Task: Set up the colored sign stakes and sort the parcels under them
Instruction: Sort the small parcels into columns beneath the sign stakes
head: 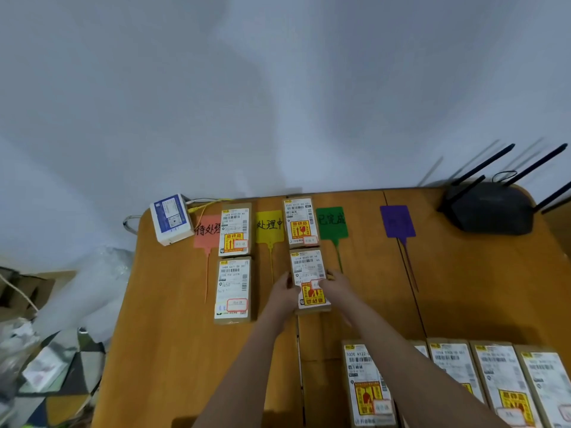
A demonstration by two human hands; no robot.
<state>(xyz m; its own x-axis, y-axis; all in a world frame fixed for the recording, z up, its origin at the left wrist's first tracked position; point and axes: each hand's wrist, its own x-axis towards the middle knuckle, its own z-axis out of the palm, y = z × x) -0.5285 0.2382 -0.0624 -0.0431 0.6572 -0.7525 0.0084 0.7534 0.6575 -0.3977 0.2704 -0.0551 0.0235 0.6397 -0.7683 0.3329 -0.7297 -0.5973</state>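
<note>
Both hands — left (285, 287), right (335, 284) — grasp a parcel (310, 279) by its sides, just behind another (300, 222); pushed forward carelessly, it could shunt that one or cover the yellow stake (269, 230) to the left.

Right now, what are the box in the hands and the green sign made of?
The held parcel looks like brown cardboard, matte, with a glossy white paper label stuck on top. The green sign stake looks like thin, flat plastic with a slim stem, though stiff card is possible.
</note>
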